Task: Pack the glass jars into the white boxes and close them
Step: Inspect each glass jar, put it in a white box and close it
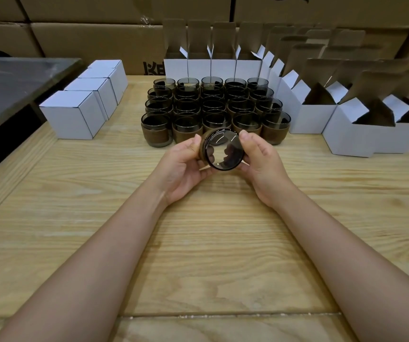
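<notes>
Over the near counter (pixel 198 255), both hands grasp one glass jar (pixel 223 154). The left hand (pixel 183 166) cups its brown-sleeved base and the right hand (pixel 264 161) pinches the rim. The jar lies tipped, with its mouth toward the viewer. The nearest open white box (pixel 346 137) stands right and farther off, closer to the right hand. The jar's bottom is hidden, and the box's inside is too dark to read. The standing jars (pixel 213 107) lie beyond the hands.

Four closed white boxes (pixel 72 114); twenty glass jars (pixel 213 104) standing, five by four; one held jar (pixel 223 153); open white boxes (pixel 223 67) overlapping, number indeterminable.
</notes>
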`<state>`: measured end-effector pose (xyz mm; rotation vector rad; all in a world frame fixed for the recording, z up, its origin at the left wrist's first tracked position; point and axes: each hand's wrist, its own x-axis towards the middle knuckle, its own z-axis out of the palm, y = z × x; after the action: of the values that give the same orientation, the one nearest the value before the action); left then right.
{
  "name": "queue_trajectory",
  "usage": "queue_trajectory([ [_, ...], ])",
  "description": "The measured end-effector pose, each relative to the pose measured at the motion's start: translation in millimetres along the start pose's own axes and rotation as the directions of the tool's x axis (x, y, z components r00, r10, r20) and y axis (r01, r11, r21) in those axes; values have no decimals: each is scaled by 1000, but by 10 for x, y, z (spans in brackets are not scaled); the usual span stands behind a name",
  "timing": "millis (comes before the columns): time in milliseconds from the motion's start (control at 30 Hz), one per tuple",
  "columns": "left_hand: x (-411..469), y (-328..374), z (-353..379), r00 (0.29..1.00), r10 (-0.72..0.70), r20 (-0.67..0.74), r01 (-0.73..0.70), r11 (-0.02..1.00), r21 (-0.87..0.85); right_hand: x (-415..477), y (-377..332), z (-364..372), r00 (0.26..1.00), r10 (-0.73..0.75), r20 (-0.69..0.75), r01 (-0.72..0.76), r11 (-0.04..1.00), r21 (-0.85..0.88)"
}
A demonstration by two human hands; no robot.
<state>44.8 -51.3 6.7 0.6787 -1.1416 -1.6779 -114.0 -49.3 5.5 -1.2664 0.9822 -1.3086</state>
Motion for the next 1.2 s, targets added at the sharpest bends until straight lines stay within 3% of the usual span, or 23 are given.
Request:
queue_trajectory([
  [200, 0, -48, 39, 1000, 10, -5, -9, 1000, 24, -43, -40, 103, 994, 25, -102, -22, 999, 29],
  [367, 5, -75, 48, 999, 29, -27, -29, 999, 25, -13, 53, 96, 988, -73, -132, 56, 990, -129],
  [767, 19, -83, 16, 998, 11, -57, -18, 992, -126, -115, 26, 138, 955, -295, 10, 273, 871, -408],
  [1200, 19, -42, 61, 999, -33, -42, 31, 999, -41, -103, 31, 243, 947, -300, -115, 242, 903, -354],
])
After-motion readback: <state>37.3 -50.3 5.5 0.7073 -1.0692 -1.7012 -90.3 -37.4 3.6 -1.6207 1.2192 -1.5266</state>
